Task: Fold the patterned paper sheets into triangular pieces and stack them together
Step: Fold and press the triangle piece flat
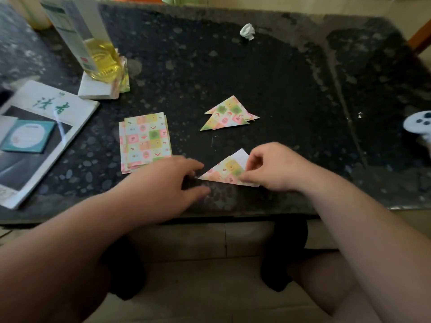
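Note:
A patterned sheet folded into a triangle (225, 171) lies near the front edge of the dark stone table (233, 73), its white inner side showing at the top. My right hand (270, 167) pinches its right part with curled fingers and thumb. My left hand (177, 176) lies flat on the table with straight fingers, its fingertips at the triangle's left corner. Further back lies a pile of folded triangles (229, 115). To the left sits a stack of flat patterned sheets (145, 141).
A bottle of yellow oil (102, 59) stands on a white block at the back left, with a carton behind it. A magazine (35, 136) with a teal card lies at the left edge. A crumpled white paper (247, 31) sits at the back, a white controller (419, 123) at the right edge.

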Demonstrator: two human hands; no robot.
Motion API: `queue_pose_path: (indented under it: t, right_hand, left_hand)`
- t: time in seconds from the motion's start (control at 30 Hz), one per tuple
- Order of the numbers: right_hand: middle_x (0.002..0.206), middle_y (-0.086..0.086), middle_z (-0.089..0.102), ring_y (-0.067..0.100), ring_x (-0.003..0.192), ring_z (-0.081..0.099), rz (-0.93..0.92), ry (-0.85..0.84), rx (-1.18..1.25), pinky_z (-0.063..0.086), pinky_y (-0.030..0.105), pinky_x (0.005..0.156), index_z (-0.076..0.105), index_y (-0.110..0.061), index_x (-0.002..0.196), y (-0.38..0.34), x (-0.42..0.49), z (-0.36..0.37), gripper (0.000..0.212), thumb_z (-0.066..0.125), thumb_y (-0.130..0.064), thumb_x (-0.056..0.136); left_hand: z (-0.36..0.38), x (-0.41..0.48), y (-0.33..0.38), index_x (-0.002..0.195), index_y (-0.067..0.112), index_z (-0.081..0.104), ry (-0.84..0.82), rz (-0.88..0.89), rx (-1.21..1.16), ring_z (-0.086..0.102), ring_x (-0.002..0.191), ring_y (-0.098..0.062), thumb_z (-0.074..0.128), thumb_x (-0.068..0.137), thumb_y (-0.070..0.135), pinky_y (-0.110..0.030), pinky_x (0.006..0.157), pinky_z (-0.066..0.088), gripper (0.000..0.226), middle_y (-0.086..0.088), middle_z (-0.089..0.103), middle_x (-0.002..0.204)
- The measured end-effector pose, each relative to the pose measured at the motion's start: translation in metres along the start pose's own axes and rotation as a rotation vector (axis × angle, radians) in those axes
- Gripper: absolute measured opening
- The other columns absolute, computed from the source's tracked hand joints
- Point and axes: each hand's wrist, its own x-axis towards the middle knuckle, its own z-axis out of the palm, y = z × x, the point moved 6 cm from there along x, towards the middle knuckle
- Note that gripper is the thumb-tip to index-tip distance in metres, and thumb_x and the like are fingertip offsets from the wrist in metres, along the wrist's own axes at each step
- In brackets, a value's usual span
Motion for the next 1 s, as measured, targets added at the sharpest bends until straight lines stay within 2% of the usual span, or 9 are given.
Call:
queue_pose_path:
  t: [0.13, 0.2, 0.3, 0.43, 0.6, 0.7, 0.8, 0.87, 1.0]
  right_hand:
    - [0.094, -0.007, 0.064, 0.013, 0.085, 0.063, 0.102, 0.279, -0.011, 0.056, 0.034, 0.074, 0.062, -0.026, 0.097, 0.010, -0.002, -0.022, 0.026, 0.079, -0.037, 0.081]
    - [0.107, -0.005, 0.061, 0.018, 0.095, 0.062, 0.133, 0.233, -0.080, 0.055, 0.035, 0.079, 0.057, -0.026, 0.111, 0.013, -0.003, -0.012, 0.043, 0.081, -0.042, 0.077]
    - [0.119, -0.001, 0.055, 0.019, 0.097, 0.060, 0.158, 0.132, -0.119, 0.048, 0.032, 0.071, 0.053, -0.027, 0.120, 0.011, -0.006, 0.005, 0.056, 0.082, -0.043, 0.075]
    - [0.100, -0.003, 0.059, 0.018, 0.089, 0.061, 0.187, 0.100, -0.089, 0.046, 0.033, 0.061, 0.051, -0.024, 0.110, 0.012, -0.004, 0.009, 0.054, 0.084, -0.048, 0.074]
    - [0.095, -0.005, 0.061, 0.013, 0.084, 0.060, 0.195, 0.017, -0.037, 0.055, 0.034, 0.072, 0.059, -0.028, 0.092, 0.010, -0.004, 0.007, 0.038, 0.088, -0.044, 0.073]
    - [0.107, -0.006, 0.056, 0.013, 0.094, 0.058, 0.166, 0.050, -0.087, 0.052, 0.033, 0.074, 0.056, -0.029, 0.098, 0.007, -0.007, 0.004, 0.047, 0.088, -0.050, 0.071]
    - [0.123, -0.002, 0.050, 0.019, 0.117, 0.051, 0.099, 0.078, -0.217, 0.051, 0.036, 0.090, 0.053, -0.029, 0.125, -0.001, -0.013, 0.010, 0.076, 0.085, -0.064, 0.066]
    - [0.127, -0.001, 0.053, 0.021, 0.120, 0.052, 0.080, 0.087, -0.261, 0.052, 0.037, 0.091, 0.050, -0.028, 0.131, -0.006, -0.017, 0.014, 0.084, 0.085, -0.066, 0.065]
    - [0.111, -0.002, 0.059, 0.020, 0.100, 0.061, 0.171, 0.017, -0.159, 0.056, 0.040, 0.083, 0.051, -0.024, 0.119, -0.007, -0.019, 0.017, 0.072, 0.090, -0.053, 0.067]
  left_hand:
    - [0.010, 0.027, 0.006, 0.134, 0.036, 0.059, 0.161, -0.042, -0.139, 0.057, 0.097, -0.002, 0.063, 0.094, 0.053, -0.024, 0.083, 0.049, 0.044, 0.018, 0.060, 0.117]
    - [0.018, 0.038, 0.008, 0.135, 0.035, 0.057, 0.170, -0.079, -0.170, 0.057, 0.099, -0.005, 0.066, 0.094, 0.050, -0.025, 0.083, 0.048, 0.045, 0.015, 0.061, 0.119]
    - [0.027, 0.047, 0.008, 0.134, 0.032, 0.058, 0.195, -0.102, -0.175, 0.058, 0.101, -0.010, 0.068, 0.094, 0.043, -0.029, 0.085, 0.050, 0.043, 0.010, 0.059, 0.117]
    - [0.030, 0.055, 0.006, 0.113, 0.033, 0.065, 0.179, -0.148, -0.219, 0.057, 0.081, -0.009, 0.072, 0.091, 0.039, -0.030, 0.066, 0.048, 0.024, 0.014, 0.061, 0.090]
    - [0.023, 0.057, 0.001, 0.084, 0.032, 0.068, 0.134, -0.188, -0.309, 0.059, 0.073, -0.003, 0.075, 0.091, 0.035, -0.020, 0.056, 0.044, 0.010, 0.014, 0.065, 0.083]
    - [0.022, 0.053, 0.002, 0.093, 0.032, 0.064, 0.142, -0.185, -0.312, 0.058, 0.079, -0.001, 0.077, 0.088, 0.040, -0.019, 0.061, 0.045, 0.016, 0.015, 0.064, 0.094]
    - [0.028, 0.048, 0.006, 0.121, 0.034, 0.054, 0.141, -0.133, -0.240, 0.056, 0.091, -0.004, 0.084, 0.077, 0.050, -0.023, 0.074, 0.046, 0.055, 0.015, 0.057, 0.110]
    - [0.031, 0.046, 0.010, 0.129, 0.033, 0.052, 0.158, -0.103, -0.167, 0.054, 0.098, -0.008, 0.085, 0.074, 0.054, -0.026, 0.082, 0.046, 0.068, 0.014, 0.053, 0.110]
    - [0.035, 0.047, 0.011, 0.120, 0.035, 0.056, 0.125, -0.120, -0.162, 0.055, 0.088, -0.006, 0.082, 0.080, 0.046, -0.027, 0.074, 0.047, 0.049, 0.017, 0.055, 0.094]
